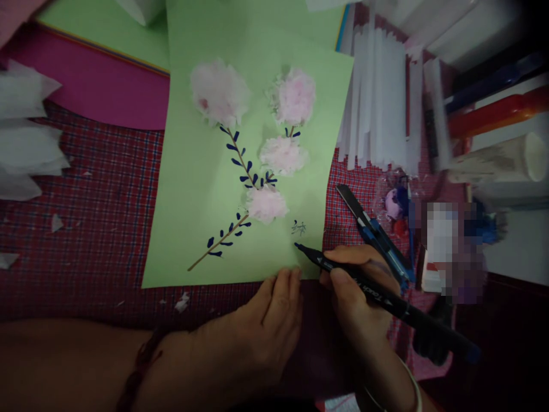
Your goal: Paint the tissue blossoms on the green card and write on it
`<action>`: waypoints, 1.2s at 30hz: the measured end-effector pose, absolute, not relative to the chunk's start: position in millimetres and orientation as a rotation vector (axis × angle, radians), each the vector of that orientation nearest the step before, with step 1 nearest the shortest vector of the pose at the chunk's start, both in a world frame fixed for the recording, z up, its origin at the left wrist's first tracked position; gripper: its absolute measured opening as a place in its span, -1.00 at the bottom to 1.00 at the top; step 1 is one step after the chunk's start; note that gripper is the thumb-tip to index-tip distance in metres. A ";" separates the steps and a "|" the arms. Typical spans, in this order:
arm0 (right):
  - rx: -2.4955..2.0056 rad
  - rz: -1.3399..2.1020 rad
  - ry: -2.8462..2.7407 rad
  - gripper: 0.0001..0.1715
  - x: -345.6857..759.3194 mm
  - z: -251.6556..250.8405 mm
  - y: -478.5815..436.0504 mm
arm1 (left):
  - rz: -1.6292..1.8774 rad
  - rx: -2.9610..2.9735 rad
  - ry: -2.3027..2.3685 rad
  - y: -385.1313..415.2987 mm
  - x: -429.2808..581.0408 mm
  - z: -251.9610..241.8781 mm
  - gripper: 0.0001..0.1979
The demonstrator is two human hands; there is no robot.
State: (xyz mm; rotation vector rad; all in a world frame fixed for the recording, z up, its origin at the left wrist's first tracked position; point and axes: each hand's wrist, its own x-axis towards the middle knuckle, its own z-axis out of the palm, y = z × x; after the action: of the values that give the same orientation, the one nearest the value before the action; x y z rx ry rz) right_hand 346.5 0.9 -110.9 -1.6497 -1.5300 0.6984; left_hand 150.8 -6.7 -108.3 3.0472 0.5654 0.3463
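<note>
A black marker (369, 290) slants in my right hand (364, 292), gripped between thumb and fingers. Its dark tip is at the green paper (184, 229), just below a small handwritten character (299, 228). My left hand (270, 326) lies with fingers stretched out and side by side, fingertips on the sheet's lower edge. The paper carries brown stems (218, 243) with dark blue leaves and several fluffy pale pink flowers (220, 91). Part of the lower right corner is hidden behind my right hand.
Right of the paper lie a utility knife (373, 234) and a stack of white strips (377, 97). A paper cup (497, 160) rests on its side farther right. White tissue pieces (30, 137) and a magenta sheet (94, 80) are left, over a red plaid cloth (107, 200).
</note>
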 end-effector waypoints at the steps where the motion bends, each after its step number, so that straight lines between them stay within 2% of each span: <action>1: -1.650 0.701 -1.529 -0.91 346.5 -110.9 1.1 | 0.336 3.053 0.552 -6.6 150.6 -108.4 -0.50; 36: -1.630 0.706 -1.552 -0.90 345.7 -108.2 2.7 | 0.290 3.065 0.534 -4.3 150.2 -105.4 -0.52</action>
State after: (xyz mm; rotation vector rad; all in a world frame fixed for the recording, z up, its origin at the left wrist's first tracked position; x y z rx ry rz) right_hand 345.7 2.7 -108.2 -1.6303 -1.5515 0.7058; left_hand 150.2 -4.3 -105.4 3.0654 0.5338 0.2898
